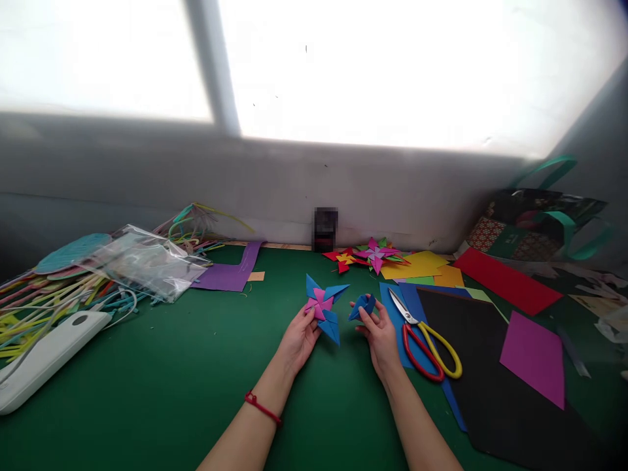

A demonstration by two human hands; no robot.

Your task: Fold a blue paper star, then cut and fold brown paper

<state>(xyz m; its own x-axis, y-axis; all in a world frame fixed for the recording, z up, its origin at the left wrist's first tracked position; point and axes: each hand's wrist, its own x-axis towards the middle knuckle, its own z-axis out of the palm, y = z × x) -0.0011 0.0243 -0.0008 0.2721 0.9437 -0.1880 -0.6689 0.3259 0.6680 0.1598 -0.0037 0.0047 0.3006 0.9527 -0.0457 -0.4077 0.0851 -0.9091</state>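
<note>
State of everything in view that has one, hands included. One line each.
Left hand: closed on pink-and-blue star
Pink-and-blue star: folded, held up
Right hand: gripping blue piece
Blue piece: folded, held apart from star
Scissors: lying on paper, blades look closed
Paper stars: folded, piled at back
Magenta sheet: unfolded, flat
Red sheet: unfolded, flat
Clear bag: lying on colored strips
White device: cable attached, power unclear

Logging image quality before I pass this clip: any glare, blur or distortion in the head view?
Head view: bright area blown out to white; highlights on the clear plastic bag; small dark object pixelated; patterned bag soft near the right edge; paper star clear enough to read its pink centre.
</note>
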